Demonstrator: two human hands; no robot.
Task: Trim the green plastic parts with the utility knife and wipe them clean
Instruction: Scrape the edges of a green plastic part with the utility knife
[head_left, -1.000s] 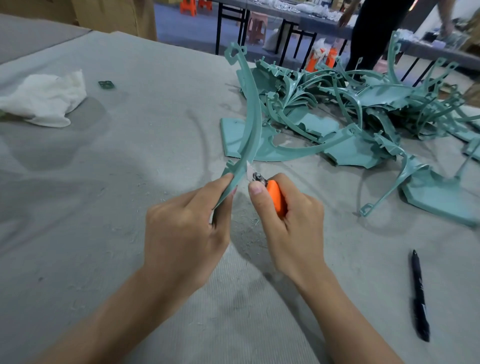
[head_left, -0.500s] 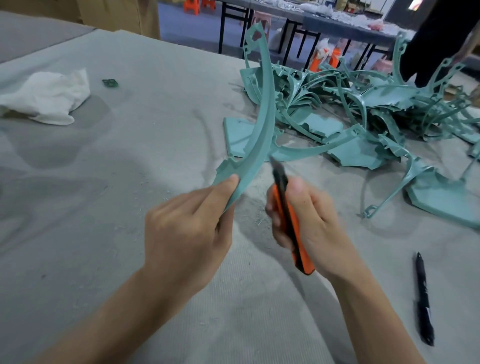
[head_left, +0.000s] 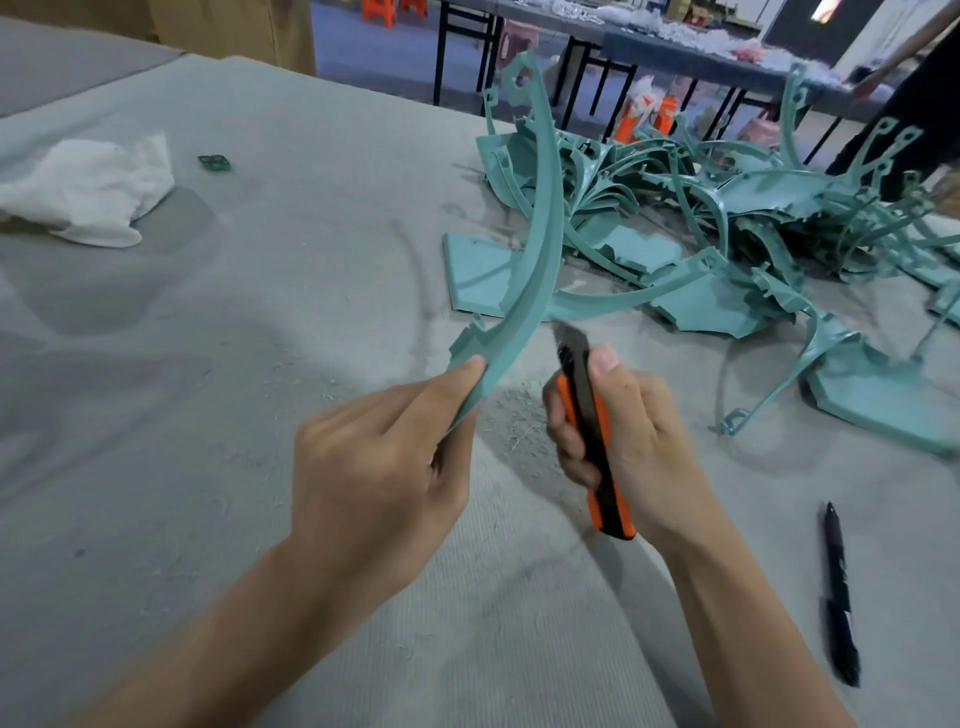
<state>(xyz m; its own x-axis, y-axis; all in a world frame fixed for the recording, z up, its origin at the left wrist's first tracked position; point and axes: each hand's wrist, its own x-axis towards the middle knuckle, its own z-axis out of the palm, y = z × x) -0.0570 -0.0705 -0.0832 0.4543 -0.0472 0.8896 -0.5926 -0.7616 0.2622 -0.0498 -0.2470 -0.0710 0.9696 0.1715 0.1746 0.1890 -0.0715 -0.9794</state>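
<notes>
Trimming step: left hand (head_left: 374, 467) pinched the curved green part (head_left: 540, 234) by its lower end, raised over the bench (head_left: 260, 338) centre. Right hand (head_left: 639, 452) clamped its fingers round the utility knife (head_left: 592, 431), blade just beside the part's edge. Judged best: shallow strokes away from the thumb.

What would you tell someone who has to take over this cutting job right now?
Left grip holds the curved green part by its lower end. Right grip holds the utility knife, blade out, close beside that part. Shavings lie beneath: trimming is under way. Left: finish trimming, wipe with the white cloth at far left, then the pile.
</notes>
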